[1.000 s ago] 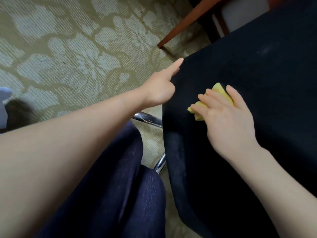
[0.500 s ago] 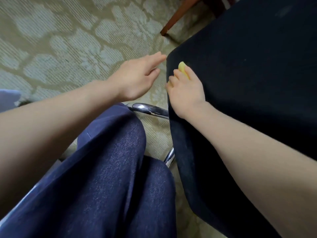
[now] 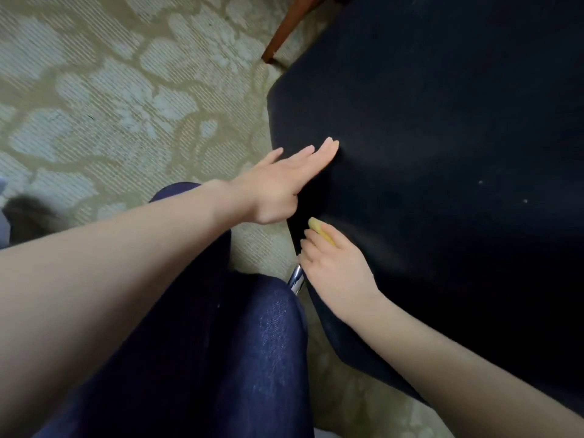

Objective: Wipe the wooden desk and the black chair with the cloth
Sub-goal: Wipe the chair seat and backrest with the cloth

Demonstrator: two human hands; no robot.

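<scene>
My chair (image 3: 442,153): matt black fabric w/ shiny chrome tube (image 3: 295,281). Cloth (image 3: 320,229) soft yellow. Carpet (image 3: 110,105) ribbed weave.

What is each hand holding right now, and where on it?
The right hand holds the cloth under its fingers at the chair edge; only one yellow end shows. The left hand holds nothing; its straight fingers touch the chair.

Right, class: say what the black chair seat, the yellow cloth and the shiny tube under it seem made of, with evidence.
The black chair seat: probably woven fabric upholstery, matt, pale lint specks clinging. The yellow cloth: soft textile, perhaps microfibre; it bunches under the right hand. The shiny tube: likely chromed metal, mirror-bright highlights.
</scene>
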